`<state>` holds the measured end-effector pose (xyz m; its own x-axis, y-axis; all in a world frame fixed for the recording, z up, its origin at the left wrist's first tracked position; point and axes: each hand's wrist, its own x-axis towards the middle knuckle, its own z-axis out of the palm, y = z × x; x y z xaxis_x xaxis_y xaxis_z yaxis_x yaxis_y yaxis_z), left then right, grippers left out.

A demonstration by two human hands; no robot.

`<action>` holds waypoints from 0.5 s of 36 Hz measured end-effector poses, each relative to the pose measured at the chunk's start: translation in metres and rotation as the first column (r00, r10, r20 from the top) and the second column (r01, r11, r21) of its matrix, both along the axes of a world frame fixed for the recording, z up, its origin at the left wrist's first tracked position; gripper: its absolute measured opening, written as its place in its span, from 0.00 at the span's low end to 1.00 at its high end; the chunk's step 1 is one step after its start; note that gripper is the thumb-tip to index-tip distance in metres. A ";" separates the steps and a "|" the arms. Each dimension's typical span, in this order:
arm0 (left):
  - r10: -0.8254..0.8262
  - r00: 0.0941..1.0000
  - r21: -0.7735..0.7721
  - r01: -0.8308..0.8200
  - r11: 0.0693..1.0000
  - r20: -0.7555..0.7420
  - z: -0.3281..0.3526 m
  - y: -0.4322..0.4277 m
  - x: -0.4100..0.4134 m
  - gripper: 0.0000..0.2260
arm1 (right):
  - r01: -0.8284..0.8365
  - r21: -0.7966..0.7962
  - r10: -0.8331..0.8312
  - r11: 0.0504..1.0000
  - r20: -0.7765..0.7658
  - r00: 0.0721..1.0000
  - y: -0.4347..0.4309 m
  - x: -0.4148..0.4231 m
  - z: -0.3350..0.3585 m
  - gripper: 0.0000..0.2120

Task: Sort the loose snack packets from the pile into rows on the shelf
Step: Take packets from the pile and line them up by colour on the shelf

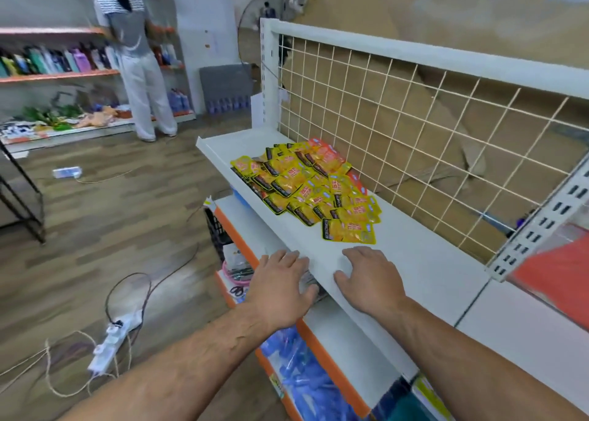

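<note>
A loose pile of yellow and black snack packets (306, 188) lies on the white shelf (424, 271), against the wire grid back. One packet (349, 231) lies at the pile's near end. My left hand (282, 288) rests palm down over the shelf's front edge, fingers spread. My right hand (371, 275) lies flat on the shelf just short of that nearest packet, not touching it. Neither hand holds anything.
A wire grid panel (414, 134) backs the shelf. Lower shelves (347, 341) with orange edges hold blue packs and scissors. A power strip (111, 341) and cables lie on the wooden floor. A person (134, 57) stands at far shelving on the left.
</note>
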<state>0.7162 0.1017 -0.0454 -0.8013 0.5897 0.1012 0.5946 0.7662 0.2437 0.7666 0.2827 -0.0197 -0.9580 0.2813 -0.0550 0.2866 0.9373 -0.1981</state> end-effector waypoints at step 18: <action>-0.268 0.963 0.093 0.268 0.959 -0.014 0.006 0.121 -0.131 0.23 | 0.181 0.056 -0.182 0.982 0.012 0.983 0.062 -0.086 -0.016 0.22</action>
<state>0.5856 0.2230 -0.0390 -0.6147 0.7708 0.1671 0.7756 0.5522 0.3057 0.6805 0.3446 -0.0359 -0.8899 0.4532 -0.0510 0.4557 0.8788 -0.1415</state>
